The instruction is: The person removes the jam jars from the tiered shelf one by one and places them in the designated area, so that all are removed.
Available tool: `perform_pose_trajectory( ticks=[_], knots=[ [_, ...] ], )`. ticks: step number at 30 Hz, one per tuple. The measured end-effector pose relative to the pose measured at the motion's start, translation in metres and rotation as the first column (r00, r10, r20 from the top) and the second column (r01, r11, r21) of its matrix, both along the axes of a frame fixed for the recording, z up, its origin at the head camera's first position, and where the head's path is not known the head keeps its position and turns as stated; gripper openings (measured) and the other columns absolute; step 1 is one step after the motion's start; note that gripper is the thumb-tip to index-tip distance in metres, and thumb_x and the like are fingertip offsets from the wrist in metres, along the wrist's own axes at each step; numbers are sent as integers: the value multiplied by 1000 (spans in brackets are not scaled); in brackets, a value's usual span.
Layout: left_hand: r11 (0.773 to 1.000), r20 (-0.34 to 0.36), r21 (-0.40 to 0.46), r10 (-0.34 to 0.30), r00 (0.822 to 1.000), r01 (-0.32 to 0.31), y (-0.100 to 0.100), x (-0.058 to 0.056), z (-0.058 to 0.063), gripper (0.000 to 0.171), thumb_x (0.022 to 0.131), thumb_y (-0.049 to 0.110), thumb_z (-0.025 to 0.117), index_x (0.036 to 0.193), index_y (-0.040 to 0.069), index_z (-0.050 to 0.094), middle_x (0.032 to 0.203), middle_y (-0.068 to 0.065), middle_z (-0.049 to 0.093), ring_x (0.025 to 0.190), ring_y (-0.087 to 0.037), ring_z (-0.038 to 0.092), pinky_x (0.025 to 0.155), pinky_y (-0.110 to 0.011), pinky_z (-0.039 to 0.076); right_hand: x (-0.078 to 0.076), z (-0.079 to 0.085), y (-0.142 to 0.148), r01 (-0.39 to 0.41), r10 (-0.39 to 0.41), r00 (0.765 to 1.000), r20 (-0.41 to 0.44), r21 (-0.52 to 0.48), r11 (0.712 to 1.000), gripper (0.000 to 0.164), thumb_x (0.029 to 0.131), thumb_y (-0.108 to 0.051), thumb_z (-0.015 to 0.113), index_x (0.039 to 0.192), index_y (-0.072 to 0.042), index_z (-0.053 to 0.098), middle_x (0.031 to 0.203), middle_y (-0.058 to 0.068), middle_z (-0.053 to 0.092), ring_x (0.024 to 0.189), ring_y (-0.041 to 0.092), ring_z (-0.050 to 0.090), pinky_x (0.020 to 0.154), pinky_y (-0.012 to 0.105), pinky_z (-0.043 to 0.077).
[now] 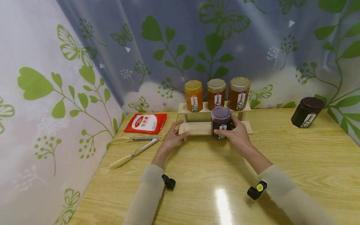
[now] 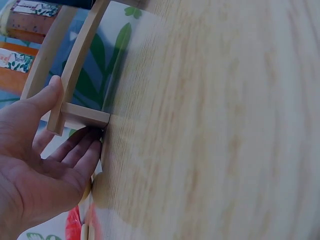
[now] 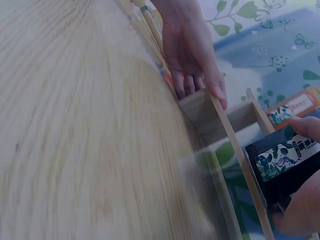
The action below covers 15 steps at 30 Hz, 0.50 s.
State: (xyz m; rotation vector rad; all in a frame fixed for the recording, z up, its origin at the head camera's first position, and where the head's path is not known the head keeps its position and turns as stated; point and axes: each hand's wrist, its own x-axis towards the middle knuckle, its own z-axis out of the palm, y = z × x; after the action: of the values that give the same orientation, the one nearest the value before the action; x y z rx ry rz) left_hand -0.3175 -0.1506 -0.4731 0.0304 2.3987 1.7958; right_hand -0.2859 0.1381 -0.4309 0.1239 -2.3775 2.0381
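Observation:
A two-step wooden rack [image 1: 194, 128] stands on the table near the curtain. My left hand [image 1: 172, 139] holds the left end of its lower step, thumb on top at the edge and fingers by the side leg [image 2: 86, 114]. In my right hand [image 1: 237, 132] is a dark purple jar [image 1: 220, 117] with a purple lid, gripped by its side. The jar is upright on the lower step; in the right wrist view its label [image 3: 285, 157] shows between thumb and fingers. An orange jar [image 1: 193, 93] and two amber jars [image 1: 216, 93] [image 1: 238, 93] line the upper step.
Left of the rack lies a red and white packet [image 1: 144, 122], with open tongs [image 1: 143, 147] in front of it. Another dark jar [image 1: 307, 112] stands at the far right. A patterned curtain [image 1: 180, 40] hangs behind the table [image 1: 197, 187].

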Motion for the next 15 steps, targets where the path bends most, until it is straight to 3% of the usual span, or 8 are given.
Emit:
perform_pose_trajectory(
  ticks=[9, 15],
  knots=[
    [1000, -5, -12, 8, 1000, -9, 1, 1, 1, 70, 95, 39, 78, 155, 36, 42, 149, -17, 56, 132, -32, 57, 109, -54, 43, 4, 7, 39, 36, -35, 999, -18, 45, 998, 92, 88, -22, 86, 163, -13, 34, 161, 18, 40, 150, 35, 36, 116, 55, 35],
    [1000, -4, -22, 17, 1000, -17, 0, 2, 1, 69, 95, 39, 78, 154, 38, 43, 153, -18, 51, 139, -34, 51, 112, -56, 40, 3, 10, 69, 100, -100, 995, 6, 44, 994, 92, 89, -27, 86, 163, -16, 34, 159, 19, 42, 147, 34, 38, 116, 56, 36]
  ],
)
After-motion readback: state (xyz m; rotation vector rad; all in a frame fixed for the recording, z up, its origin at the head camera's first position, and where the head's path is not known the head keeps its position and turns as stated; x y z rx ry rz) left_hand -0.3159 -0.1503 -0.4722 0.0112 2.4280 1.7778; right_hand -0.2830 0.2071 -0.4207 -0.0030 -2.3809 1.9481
